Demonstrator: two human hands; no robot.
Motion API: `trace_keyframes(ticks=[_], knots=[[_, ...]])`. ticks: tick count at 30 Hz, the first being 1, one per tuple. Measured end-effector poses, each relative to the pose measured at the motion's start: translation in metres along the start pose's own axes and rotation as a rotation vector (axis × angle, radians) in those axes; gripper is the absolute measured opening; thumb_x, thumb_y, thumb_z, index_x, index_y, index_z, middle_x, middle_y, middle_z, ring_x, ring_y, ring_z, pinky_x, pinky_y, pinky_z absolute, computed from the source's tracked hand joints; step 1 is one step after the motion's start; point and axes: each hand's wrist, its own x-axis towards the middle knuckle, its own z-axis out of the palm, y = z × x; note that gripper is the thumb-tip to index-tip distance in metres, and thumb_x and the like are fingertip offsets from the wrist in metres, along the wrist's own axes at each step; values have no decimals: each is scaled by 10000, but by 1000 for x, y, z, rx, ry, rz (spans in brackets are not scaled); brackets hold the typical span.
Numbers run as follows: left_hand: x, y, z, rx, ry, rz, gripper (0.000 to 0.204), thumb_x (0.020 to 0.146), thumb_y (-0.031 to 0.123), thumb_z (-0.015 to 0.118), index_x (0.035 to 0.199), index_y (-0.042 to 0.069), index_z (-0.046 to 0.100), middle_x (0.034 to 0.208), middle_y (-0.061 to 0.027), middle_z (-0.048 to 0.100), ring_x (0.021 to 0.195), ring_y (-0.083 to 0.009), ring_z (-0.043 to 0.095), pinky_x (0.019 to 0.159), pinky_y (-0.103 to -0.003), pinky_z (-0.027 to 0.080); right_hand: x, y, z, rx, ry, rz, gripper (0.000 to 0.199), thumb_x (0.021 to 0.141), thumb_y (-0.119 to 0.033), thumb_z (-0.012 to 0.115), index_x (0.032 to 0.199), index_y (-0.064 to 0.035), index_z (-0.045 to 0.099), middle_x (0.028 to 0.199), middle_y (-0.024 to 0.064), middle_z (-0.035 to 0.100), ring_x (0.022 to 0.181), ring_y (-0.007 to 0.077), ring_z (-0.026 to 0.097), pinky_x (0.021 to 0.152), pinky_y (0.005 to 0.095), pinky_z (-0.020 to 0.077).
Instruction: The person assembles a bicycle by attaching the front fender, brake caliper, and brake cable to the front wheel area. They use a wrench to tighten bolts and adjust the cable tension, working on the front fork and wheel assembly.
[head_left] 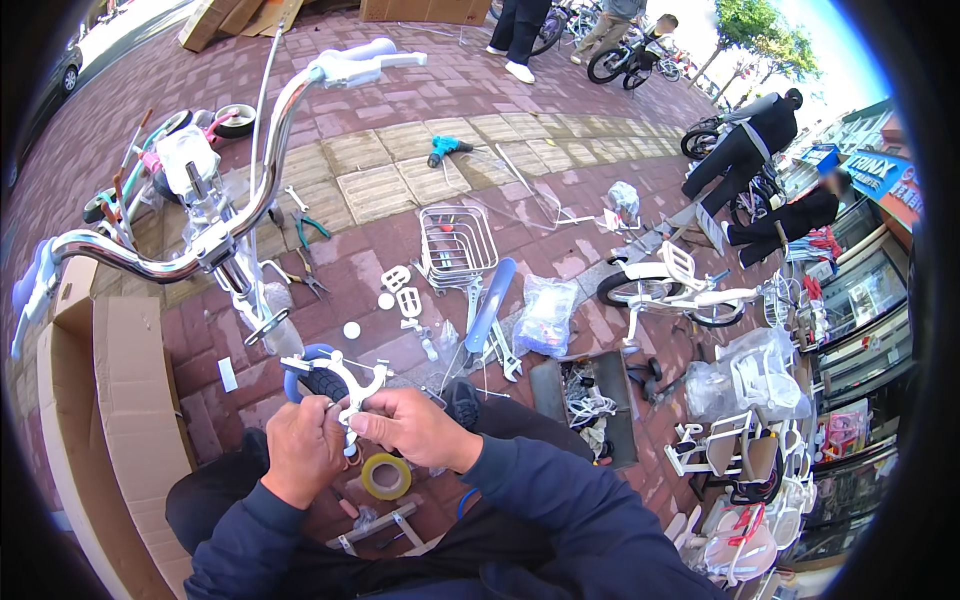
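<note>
Both hands are at a white bicycle brake caliper [362, 385], beside the black tyre [324, 384] and purple-blue mudguard [291, 381] of a small bicycle. My left hand [304, 446] is closed, its fingers pinched at the caliper's lower left; whatever lies inside them is hidden. My right hand [420, 428] grips the caliper's lower arm between thumb and fingers. Above them rises the bicycle's chrome handlebar [268, 178], with white brake levers and purple grips. A roll of yellowish tape [386, 476] lies below my hands.
An open cardboard box [140, 375] stands at left. On the brick paving lie a white wire basket [458, 247], pedals [408, 302], an adjustable wrench [506, 352], pliers [311, 230] and a teal power drill [446, 149]. A white bicycle frame [680, 290] and a metal tray [548, 398] are at right. People stand farther off.
</note>
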Motion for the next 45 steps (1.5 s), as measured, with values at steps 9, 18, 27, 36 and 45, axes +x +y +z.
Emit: trace_keyframes(ticks=[9,18,27,36,45], knots=[[-2,0,0,17,9,8,126,866,79,683,909,67,565,679,-115,580,622,-348,580,555,-460,440,1,-7,-2,-208,42,33,272,942,-217,627,1074,14,684,780,38,658,681,83,568,627,281,474],[3,0,0,-225,72,-153,89,908,53,654,994,42,671,788,-105,690,697,-292,643,617,-388,500,0,-14,-3,-265,92,33,271,925,-238,644,971,23,701,749,50,669,653,91,562,612,297,472],[0,3,-2,-666,15,-421,202,976,92,622,1137,-5,694,916,-82,725,781,-173,682,705,-303,530,1,-15,-2,-360,173,192,317,907,-262,656,837,43,703,697,58,677,641,104,598,602,284,470],[6,-3,-14,-1165,-143,-808,269,957,54,622,1185,-79,678,853,-76,664,736,-125,613,683,-257,516,5,-2,-5,-449,251,68,378,888,-323,618,825,46,672,675,210,634,626,343,622,618,426,473],[4,-4,-11,-1208,-176,-896,262,953,71,623,1157,-87,667,835,-65,656,712,-125,605,675,-272,529,5,3,-7,-582,262,37,383,889,-324,630,798,46,662,651,171,631,607,285,615,597,406,471]])
